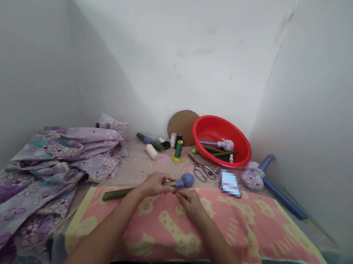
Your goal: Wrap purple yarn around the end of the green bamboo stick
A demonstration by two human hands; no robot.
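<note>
Apparently at a binding or finishing step on the collar. Left hand (157, 184): grip closed on the green stick (118, 194), near its blue ball head (188, 180). Right hand (189, 201): fingertips drawn together just below the blue collar (179, 184); any thread between them too fine to confirm. Stick is held slantwise above the pink towel (216, 233) on the desk (135, 167). Judgement: next move calls for a steady left hold while the right works close round the collar.
</note>
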